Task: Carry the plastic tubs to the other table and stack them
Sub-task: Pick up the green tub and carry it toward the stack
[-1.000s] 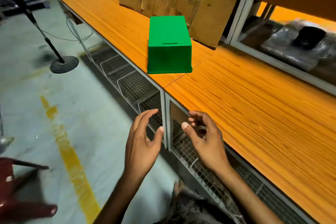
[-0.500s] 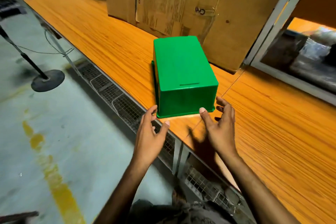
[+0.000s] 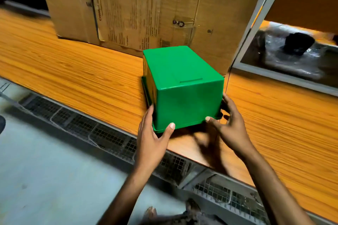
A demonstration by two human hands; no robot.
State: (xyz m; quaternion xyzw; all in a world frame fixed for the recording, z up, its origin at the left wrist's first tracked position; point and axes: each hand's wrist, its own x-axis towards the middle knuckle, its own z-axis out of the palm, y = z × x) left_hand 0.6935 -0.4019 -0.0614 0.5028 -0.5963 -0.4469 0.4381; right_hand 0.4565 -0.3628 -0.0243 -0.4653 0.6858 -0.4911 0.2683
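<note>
Both hands have closed in since half a second ago, when they hung open just short of the tub; camera is nearer too. Green plastic tub (image 3: 182, 86) sits upside down on the orange worktop (image 3: 82, 78), base up, near the front edge, just in front of a big cardboard box (image 3: 146, 11). Left hand (image 3: 152, 137) clasps the tub's near left corner, thumb on the near wall by the rim, fingers along the left side. Right hand (image 3: 231, 124) is at the near right corner, thumb tip on the rim, fingers spread at the right side; firm grip there not clear, some motion blur. Tub rim looks flat on the worktop. Wire mesh baskets (image 3: 102, 133) run under the worktop.
</note>
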